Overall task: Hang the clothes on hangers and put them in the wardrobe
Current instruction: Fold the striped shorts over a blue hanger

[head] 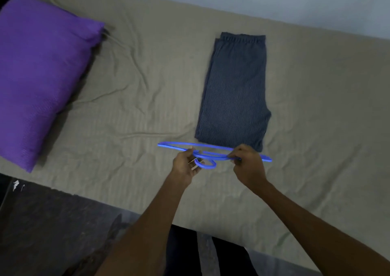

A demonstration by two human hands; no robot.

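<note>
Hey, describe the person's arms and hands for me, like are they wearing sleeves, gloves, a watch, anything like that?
Both arms are bare from the bottom edge of the picture to the fingers: no sleeves show on either forearm. The left hand and the right hand wear no gloves, and no watch, bracelet or ring is visible on them. The picture is a little blurred, so very small items could be missed.
</note>
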